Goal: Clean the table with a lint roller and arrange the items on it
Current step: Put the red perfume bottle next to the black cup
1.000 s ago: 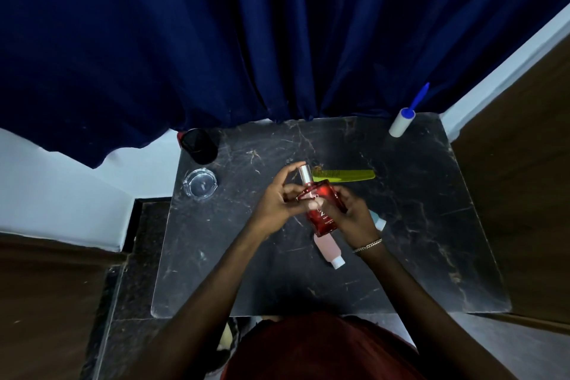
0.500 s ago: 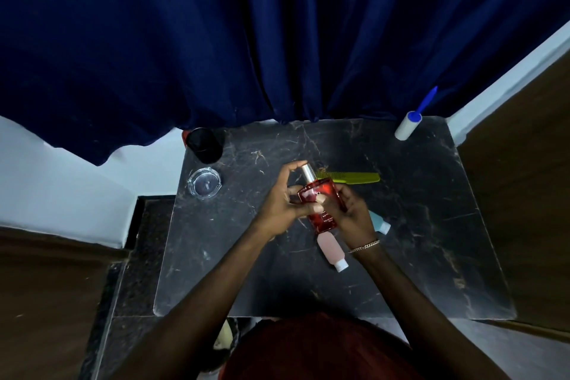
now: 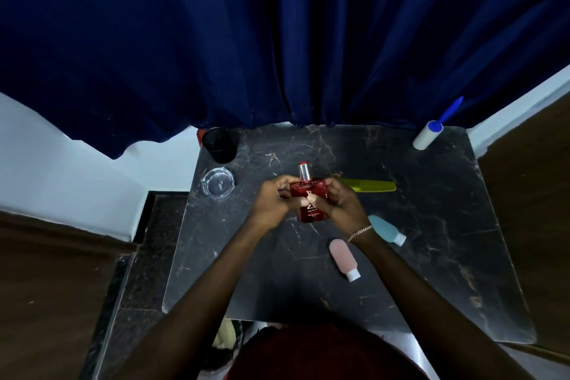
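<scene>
Two hands grip the red perfume bottle [image 3: 310, 191] over the tabletop [image 3: 431, 225] centre.
Fingers of left hand [image 3: 273, 202] and right hand [image 3: 342, 203] curl round it; best set down upright (glass, so gently), clear of the comb [image 3: 373, 186].

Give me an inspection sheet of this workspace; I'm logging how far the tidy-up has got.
Surface: dark marble table, pale veins.
Job's things: lint roller at far right corner, untouched; red perfume bottle held at centre; green comb, blue squeeze bottle, pink squeeze bottle lie flat.
Clutter: glass ashtray and black cup at far left.
Grippers: left hand and right hand both grip the perfume bottle.
Cables: nothing seen.
Surroundings: navy curtain behind; white wall at left.
</scene>
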Motion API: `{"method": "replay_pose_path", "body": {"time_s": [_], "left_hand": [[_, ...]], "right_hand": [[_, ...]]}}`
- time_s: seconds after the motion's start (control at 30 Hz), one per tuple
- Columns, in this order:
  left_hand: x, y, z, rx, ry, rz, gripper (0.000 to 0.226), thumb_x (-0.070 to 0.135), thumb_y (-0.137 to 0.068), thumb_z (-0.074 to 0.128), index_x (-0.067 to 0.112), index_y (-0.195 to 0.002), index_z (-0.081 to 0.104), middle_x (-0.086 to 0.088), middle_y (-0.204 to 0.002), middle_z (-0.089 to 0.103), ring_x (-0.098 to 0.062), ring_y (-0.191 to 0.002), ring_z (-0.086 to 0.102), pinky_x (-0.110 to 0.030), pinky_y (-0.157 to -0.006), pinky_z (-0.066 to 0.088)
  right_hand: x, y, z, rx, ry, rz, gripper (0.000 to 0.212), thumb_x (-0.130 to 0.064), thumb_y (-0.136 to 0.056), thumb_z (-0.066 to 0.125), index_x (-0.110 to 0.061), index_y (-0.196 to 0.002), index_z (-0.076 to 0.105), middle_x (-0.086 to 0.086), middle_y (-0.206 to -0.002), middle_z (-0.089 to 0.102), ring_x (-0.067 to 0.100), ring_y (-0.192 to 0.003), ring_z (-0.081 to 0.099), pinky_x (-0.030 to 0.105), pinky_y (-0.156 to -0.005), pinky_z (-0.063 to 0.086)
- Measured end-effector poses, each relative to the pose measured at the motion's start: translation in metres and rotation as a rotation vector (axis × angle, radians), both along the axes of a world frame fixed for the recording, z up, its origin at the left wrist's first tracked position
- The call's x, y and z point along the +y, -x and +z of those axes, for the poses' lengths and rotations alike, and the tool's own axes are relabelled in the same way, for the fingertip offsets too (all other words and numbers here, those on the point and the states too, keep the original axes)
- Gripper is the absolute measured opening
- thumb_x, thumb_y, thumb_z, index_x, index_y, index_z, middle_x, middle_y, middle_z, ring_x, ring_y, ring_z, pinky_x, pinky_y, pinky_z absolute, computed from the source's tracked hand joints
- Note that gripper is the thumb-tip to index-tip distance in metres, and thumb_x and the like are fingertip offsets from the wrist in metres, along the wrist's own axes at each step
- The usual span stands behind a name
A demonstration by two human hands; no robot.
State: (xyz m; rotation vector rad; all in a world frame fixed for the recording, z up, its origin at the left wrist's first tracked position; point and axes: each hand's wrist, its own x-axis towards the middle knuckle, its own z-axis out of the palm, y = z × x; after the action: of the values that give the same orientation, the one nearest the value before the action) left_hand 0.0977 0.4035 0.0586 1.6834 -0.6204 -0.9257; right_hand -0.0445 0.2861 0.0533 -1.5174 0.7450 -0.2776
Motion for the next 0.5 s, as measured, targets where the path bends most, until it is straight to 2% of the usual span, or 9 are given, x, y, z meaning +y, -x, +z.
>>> {"method": "replay_pose_path", "body": {"time_s": [0.07, 0.1, 0.17, 0.23, 0.3, 0.4, 0.47, 0.5], "left_hand": [[0.0, -0.014, -0.006, -0.045, -0.041, 0.008, 0.042, -0.007, -0.071, 0.084, 0.019, -0.101, 0.069, 0.001, -0.097, 0.074, -0.008, -0.086, 0.068, -0.024, -0.086, 0.053], [0.0, -0.022, -0.011, -0.072, -0.059, 0.007, 0.042, -0.011, -0.072, 0.082, 0.015, -0.103, 0.069, 0.001, -0.097, 0.074, -0.004, -0.086, 0.068, -0.02, -0.085, 0.052], [0.0, -0.036, -0.02, -0.142, -0.09, 0.013, 0.042, -0.015, -0.072, 0.078, 0.009, -0.106, 0.069, 0.0, -0.098, 0.074, 0.0, -0.085, 0.069, -0.019, -0.085, 0.052], [-0.002, -0.052, -0.031, -0.212, -0.139, 0.057, 0.041, -0.01, -0.072, 0.08, 0.009, -0.108, 0.07, -0.003, -0.101, 0.076, -0.011, -0.091, 0.072, -0.028, -0.089, 0.055], [-0.007, -0.068, -0.042, -0.272, -0.208, 0.134, 0.038, 0.003, -0.074, 0.084, 0.014, -0.107, 0.071, -0.003, -0.101, 0.078, -0.018, -0.094, 0.073, -0.031, -0.089, 0.056], [-0.019, -0.094, -0.06, -0.327, -0.302, 0.25, 0.03, 0.013, -0.078, 0.082, 0.017, -0.106, 0.073, 0.004, -0.096, 0.076, -0.011, -0.088, 0.068, -0.017, -0.077, 0.049], [-0.027, -0.106, -0.069, -0.336, -0.302, 0.314, 0.025, 0.004, -0.08, 0.074, 0.015, -0.102, 0.073, 0.005, -0.088, 0.073, -0.01, -0.084, 0.064, -0.003, -0.066, 0.04], [-0.03, -0.113, -0.074, -0.326, -0.302, 0.342, 0.025, 0.0, -0.08, 0.069, 0.015, -0.099, 0.073, 0.006, -0.084, 0.072, -0.012, -0.084, 0.064, 0.0, -0.063, 0.038]], "right_hand": [[-0.006, -0.018, -0.003, 0.06, 0.064, 0.089, 0.035, -0.011, -0.081, 0.079, -0.012, -0.111, 0.062, -0.006, -0.101, 0.073, 0.011, -0.095, 0.07, 0.018, -0.083, 0.054], [-0.01, -0.029, -0.006, 0.091, 0.12, 0.14, 0.037, -0.01, -0.08, 0.079, -0.013, -0.113, 0.062, -0.006, -0.1, 0.072, 0.01, -0.094, 0.069, 0.018, -0.082, 0.054], [-0.016, -0.051, -0.015, 0.152, 0.226, 0.231, 0.038, -0.009, -0.079, 0.079, -0.012, -0.113, 0.063, 0.002, -0.103, 0.074, 0.019, -0.097, 0.07, 0.03, -0.087, 0.056], [-0.022, -0.076, -0.028, 0.192, 0.274, 0.248, 0.038, -0.008, -0.077, 0.078, -0.012, -0.112, 0.065, 0.006, -0.105, 0.074, 0.024, -0.099, 0.071, 0.042, -0.093, 0.056], [-0.026, -0.101, -0.041, 0.224, 0.321, 0.217, 0.037, -0.011, -0.074, 0.079, -0.016, -0.109, 0.065, 0.005, -0.104, 0.075, 0.023, -0.097, 0.072, 0.044, -0.093, 0.055], [-0.033, -0.142, -0.063, 0.231, 0.307, 0.174, 0.038, -0.014, -0.073, 0.082, -0.02, -0.106, 0.064, 0.006, -0.102, 0.075, 0.022, -0.095, 0.072, 0.042, -0.092, 0.057], [-0.037, -0.167, -0.075, 0.252, 0.309, 0.152, 0.041, -0.018, -0.072, 0.083, -0.021, -0.108, 0.064, 0.008, -0.103, 0.075, 0.021, -0.097, 0.071, 0.034, -0.091, 0.056], [-0.039, -0.178, -0.082, 0.262, 0.328, 0.147, 0.041, -0.019, -0.072, 0.083, -0.022, -0.108, 0.064, 0.007, -0.103, 0.075, 0.021, -0.096, 0.07, 0.029, -0.087, 0.056]]}}
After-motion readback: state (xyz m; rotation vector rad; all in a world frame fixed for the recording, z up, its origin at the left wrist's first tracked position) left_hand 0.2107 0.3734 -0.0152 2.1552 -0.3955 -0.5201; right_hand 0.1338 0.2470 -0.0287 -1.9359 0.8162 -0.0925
